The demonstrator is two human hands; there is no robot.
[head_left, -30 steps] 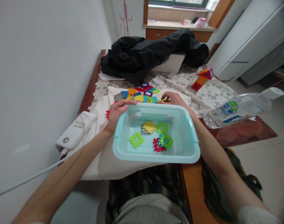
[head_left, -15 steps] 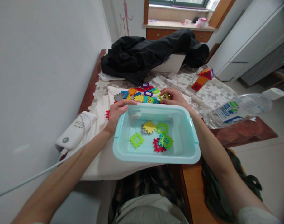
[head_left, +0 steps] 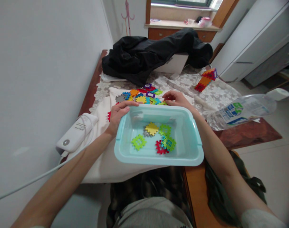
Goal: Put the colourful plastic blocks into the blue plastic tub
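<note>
My left hand (head_left: 119,114) grips the light-blue plastic basin (head_left: 158,161) at its far left corner, fingers over the rim. The basin is tilted towards me. Inside lie a yellow toothed building tile (head_left: 151,129) over a grey one, a green window tile (head_left: 138,142), another green tile (head_left: 164,129), and a red tile (head_left: 160,148) partly under a further green tile (head_left: 169,143). Beyond the basin's far rim, my right hand (head_left: 176,97) is curled with fingers slightly apart, beside a green-yellow tile (head_left: 163,103) at the edge of a colourful tile pile (head_left: 141,99).
A clear plastic bottle (head_left: 244,109) stands at right, behind my forearm. An orange-red tile construction (head_left: 205,79) is farther back. Black cloth (head_left: 149,57) partly covers a pale box-like object (head_left: 173,64). At left lies a white device (head_left: 76,133) with a cable.
The green tile under my right fingers is no longer visible there; a green-yellow tile now shows lower, by the fingertips. My left hand and the basin have hardly moved.
</note>
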